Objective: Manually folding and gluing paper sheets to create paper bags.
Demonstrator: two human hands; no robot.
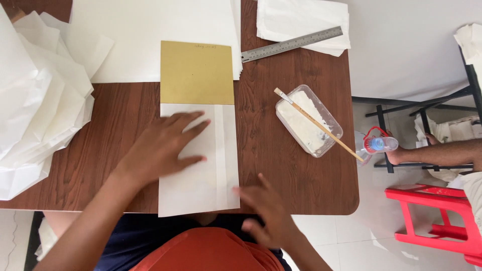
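Left hand flat, fingers spread, pressing white folded paper. Right hand blurred, fingers seem loosely open beside paper edge, holding nothing.

A flat white folded paper sheet lies under a mustard-yellow rectangular card on the dark-brown wood-grain table (a bright red plastic stool stands beside).

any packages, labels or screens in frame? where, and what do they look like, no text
No screens or signs.
Plastic tub: right of centre on the table, clear, rectangular, white paste inside, brush across it.
Plastic bottle: off the table's right edge, clear, red band.
Folded paper bag: under left hand, white, flat.
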